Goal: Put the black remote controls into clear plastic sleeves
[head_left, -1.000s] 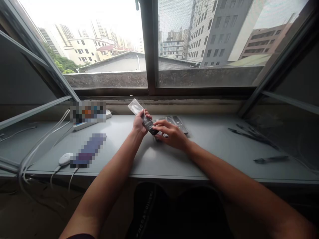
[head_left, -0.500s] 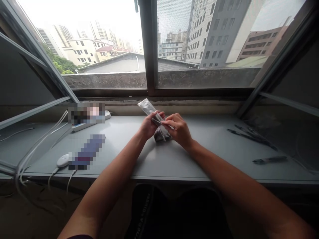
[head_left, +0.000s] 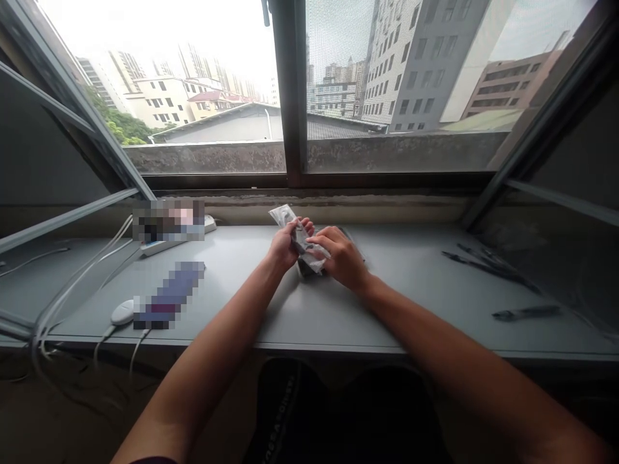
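Note:
A crinkled clear plastic bag (head_left: 285,212) slants between my hands over the middle of the desk. My left hand (head_left: 286,243) grips its middle, thumb on top and fingers curled behind it. The bent fingers of my right hand (head_left: 339,252) are closed on the bag's lower end, which is spread and rumpled. What lies inside the bag is hard to make out. A dark object (head_left: 305,269) rests on the desk beneath the bag, partly covered by it. Beyond my right hand a dark flat edge (head_left: 356,243) shows, mostly hidden.
Slim black items (head_left: 483,264), like pens, lie on the grey desk (head_left: 232,309) at the right, near a pen-like item in clear wrap (head_left: 526,312). At left are a power strip (head_left: 209,223), a white round charger (head_left: 122,312), a blurred-out blue item (head_left: 171,290) and cables (head_left: 72,277).
The bag has tilted and slid slightly down, and its near end is now spread and crumpled. My right fingers have shifted along it. A dark edge now shows beyond my right hand.

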`<state>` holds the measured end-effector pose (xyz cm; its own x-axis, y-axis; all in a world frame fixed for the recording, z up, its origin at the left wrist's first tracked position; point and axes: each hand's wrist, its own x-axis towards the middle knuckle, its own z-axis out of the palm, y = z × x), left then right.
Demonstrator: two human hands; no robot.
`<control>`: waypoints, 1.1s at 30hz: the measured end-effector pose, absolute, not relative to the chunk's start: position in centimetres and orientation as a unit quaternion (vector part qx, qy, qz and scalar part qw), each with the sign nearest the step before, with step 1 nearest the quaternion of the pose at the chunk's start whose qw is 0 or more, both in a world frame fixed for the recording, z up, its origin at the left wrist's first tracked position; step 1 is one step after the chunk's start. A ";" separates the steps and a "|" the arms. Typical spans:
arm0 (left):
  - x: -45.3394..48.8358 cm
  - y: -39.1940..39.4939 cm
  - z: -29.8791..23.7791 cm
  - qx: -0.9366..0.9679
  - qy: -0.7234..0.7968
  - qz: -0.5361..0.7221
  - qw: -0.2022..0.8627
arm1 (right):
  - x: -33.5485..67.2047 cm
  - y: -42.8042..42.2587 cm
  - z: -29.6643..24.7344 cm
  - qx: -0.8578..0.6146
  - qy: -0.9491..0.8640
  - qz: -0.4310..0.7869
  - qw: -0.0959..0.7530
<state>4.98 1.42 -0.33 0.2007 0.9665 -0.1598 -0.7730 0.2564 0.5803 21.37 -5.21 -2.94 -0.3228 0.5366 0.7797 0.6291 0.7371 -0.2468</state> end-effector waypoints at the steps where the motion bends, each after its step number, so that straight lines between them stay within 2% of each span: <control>1: 5.3 1.1 -0.4 0.212 0.248 0.564 0.759 | 21.5 -5.2 -2.9 -0.372 -0.802 -0.054 0.464; 6: 5.7 0.8 -0.4 0.228 0.250 0.551 0.763 | 21.7 -5.2 -2.7 -0.392 -0.785 -0.056 0.476; 13: 3.4 2.8 -0.1 0.125 0.261 0.645 0.707 | 21.2 -5.8 -2.2 -0.349 -0.799 0.030 0.488; 17: 2.5 2.9 0.0 0.141 0.262 0.660 0.690 | 20.7 -5.6 -2.0 -0.361 -0.727 0.199 0.549; 20: 3.0 1.9 0.2 0.225 0.254 0.596 0.728 | 20.5 -5.1 -2.1 -0.392 -0.619 0.372 0.570; 25: 4.7 -0.1 0.2 0.376 0.204 0.502 0.752 | 20.6 -5.1 -1.8 -0.345 -0.526 0.622 0.466; 28: 5.3 -0.7 -0.2 0.436 0.193 0.481 0.736 | 20.7 -5.6 -1.4 -0.347 -0.541 0.648 0.409; 33: 5.4 -0.7 -0.6 0.436 0.191 0.477 0.738 | 20.9 -5.8 -1.3 -0.354 -0.567 0.644 0.373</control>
<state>5.44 -0.72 -0.62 0.4709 0.8719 0.1343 -0.5383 0.1633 0.8268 20.86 -5.76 -1.32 -0.4715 0.8812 -0.0332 -0.0778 -0.0791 -0.9938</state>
